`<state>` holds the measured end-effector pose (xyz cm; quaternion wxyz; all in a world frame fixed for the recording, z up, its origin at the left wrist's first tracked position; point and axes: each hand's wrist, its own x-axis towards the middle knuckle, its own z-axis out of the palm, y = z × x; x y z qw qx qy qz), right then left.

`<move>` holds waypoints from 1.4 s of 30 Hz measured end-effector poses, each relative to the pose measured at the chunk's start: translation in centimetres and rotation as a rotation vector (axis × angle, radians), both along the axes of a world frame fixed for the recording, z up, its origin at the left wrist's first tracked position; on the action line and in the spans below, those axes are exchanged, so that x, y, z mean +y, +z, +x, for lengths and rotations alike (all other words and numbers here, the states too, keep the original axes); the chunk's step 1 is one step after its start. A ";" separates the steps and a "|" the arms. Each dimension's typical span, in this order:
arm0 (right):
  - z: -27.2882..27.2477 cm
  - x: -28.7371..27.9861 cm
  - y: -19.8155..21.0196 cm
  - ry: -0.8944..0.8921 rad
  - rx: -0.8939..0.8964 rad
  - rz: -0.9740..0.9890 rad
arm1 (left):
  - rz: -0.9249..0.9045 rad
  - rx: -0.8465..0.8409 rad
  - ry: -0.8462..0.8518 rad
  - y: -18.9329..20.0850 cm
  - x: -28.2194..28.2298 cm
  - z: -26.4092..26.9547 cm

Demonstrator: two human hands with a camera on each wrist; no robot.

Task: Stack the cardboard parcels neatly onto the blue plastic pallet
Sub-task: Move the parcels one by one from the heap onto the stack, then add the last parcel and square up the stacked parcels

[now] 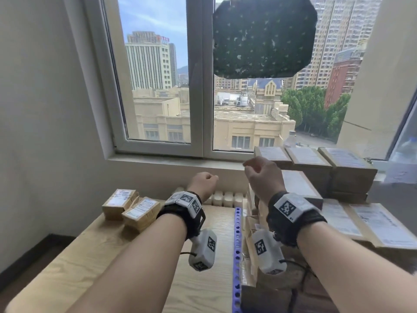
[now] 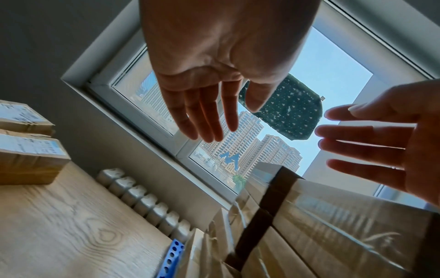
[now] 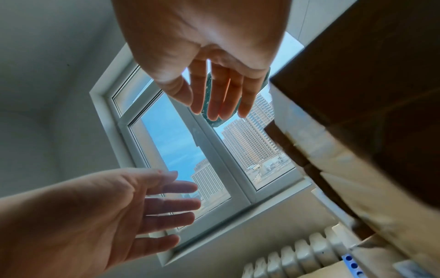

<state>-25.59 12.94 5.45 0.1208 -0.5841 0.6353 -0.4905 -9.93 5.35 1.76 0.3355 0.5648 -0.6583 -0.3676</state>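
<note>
Both hands are up in the air in front of the window [image 1: 198, 75] and neither is holding anything. From the head camera the left hand [image 1: 203, 185] and right hand [image 1: 264, 175] look half curled, but you only see their backs there. The wrist cameras settle it: the left hand's fingers [image 2: 204, 116] hang loose and nearly straight, and the right hand's fingers [image 3: 219, 96] do too, slightly apart.

The parcels sit in two groups. Two small ones [image 1: 132, 207] are on the far left corner of the wooden table [image 1: 94, 249], touching each other, the nearer one skewed. The big stack of parcels [image 1: 338, 177] is on the right, several layers high, with the top row of three against the window sill. Its lower layers are mostly hidden behind the right forearm and the wrist gear, so I can't count them.

The blue pallet [image 1: 237, 256] only shows as a thin strip with holes along the left foot of the stack; the rest is buried under boxes. In the right wrist view the stack is a blurry brown mass cut off by the frame edge.

There's a white radiator [image 1: 225, 197] below the sill, partly blocked by the hands, and a dark spotted cloth [image 1: 264, 37] hanging on the glass. The labels on the boxes are too blurry to read.
</note>
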 end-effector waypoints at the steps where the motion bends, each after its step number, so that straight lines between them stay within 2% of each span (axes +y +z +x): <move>1: 0.8 -0.4 -0.3 0.020 0.009 0.018 | -0.002 -0.009 0.013 -0.3 -0.3 0.9; 6: 4.9 -2.4 -1.6 0.081 0.021 0.084 | 0.013 -0.035 0.042 -1.2 -1.1 5.7; 9: 7.4 -3.7 -2.5 0.055 0.056 0.142 | 0.004 -0.053 0.052 -1.4 -1.4 8.7; 19: 15.9 -8.3 -5.3 0.006 -0.069 0.218 | 0.046 -0.005 0.081 -3.4 -4.8 19.2; 24: 21.7 -10.8 -6.9 -0.003 -0.013 0.240 | 0.083 0.015 0.091 -5.5 -7.3 25.6; 29: 27.1 -12.8 -9.8 -0.028 -0.045 0.295 | 0.138 0.020 0.110 -8.0 -10.1 31.3; 36: 31.3 -14.9 -14.0 -0.084 -0.125 0.413 | 0.219 0.030 0.090 -12.6 -12.2 34.2; 42: 32.4 -18.0 -17.4 -0.092 -0.151 0.515 | 0.240 0.010 0.095 -15.1 -14.8 34.5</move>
